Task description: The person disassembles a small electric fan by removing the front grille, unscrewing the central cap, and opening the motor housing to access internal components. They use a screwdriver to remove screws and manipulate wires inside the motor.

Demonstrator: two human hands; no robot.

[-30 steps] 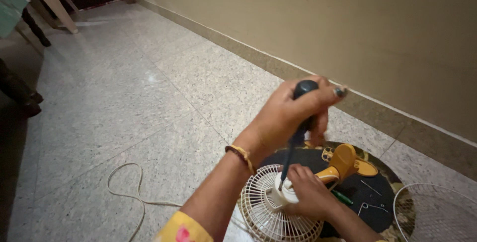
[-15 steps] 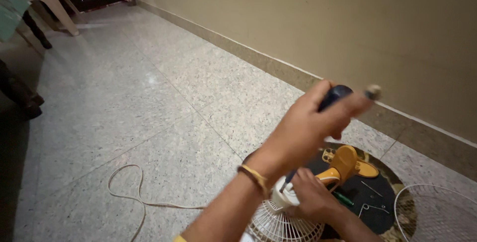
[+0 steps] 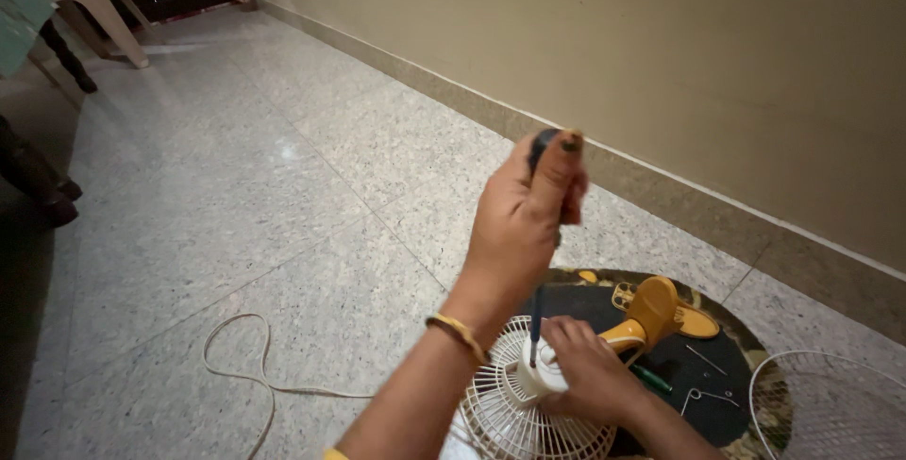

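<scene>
At lower centre of the frame the left hand (image 3: 524, 219) is closed round the dark handle of one screwdriver (image 3: 537, 314), its shaft standing upright with the tip on the white motor housing (image 3: 540, 380), which the right hand (image 3: 590, 370) clasps from the right. The housing sits on one white fan grille (image 3: 510, 418) lying flat over a round dark mat (image 3: 698, 366). The mat also carries one yellow fan stand (image 3: 656, 307), a small green-handled screwdriver (image 3: 651, 378) and a few thin metal clips; a second grille (image 3: 830, 403) lies at lower right, one white cord (image 3: 245, 366) at lower left.

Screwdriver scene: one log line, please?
left hand: grips screwdriver | tip: on fan hub | right hand: steadies hub
</scene>
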